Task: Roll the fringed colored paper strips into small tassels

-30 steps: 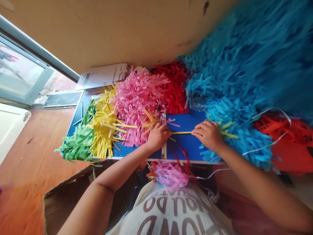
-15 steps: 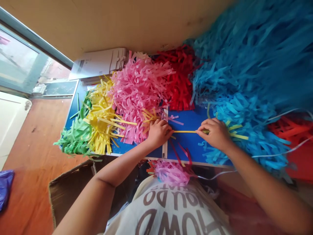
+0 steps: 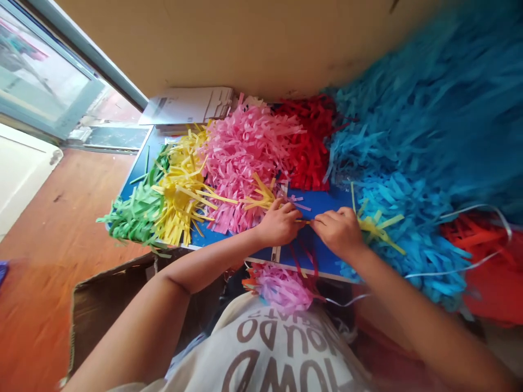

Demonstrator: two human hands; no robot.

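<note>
The left hand [image 3: 281, 222] and right hand [image 3: 339, 231] have drawn closer together, both pinching the yellow paper bundle [image 3: 303, 221]. Only a short bit shows between the fingertips, where a longer stretch ran a moment ago; I'd judge the middle is being twisted or gathered. It's over the tabletop [image 3: 318, 198], nearer the front edge, ends fanning out past both hands toward the pink pile [image 3: 249, 147] and light blue pile [image 3: 429, 239]. Green fringe [image 3: 137, 215] spills over the front left corner.
</note>
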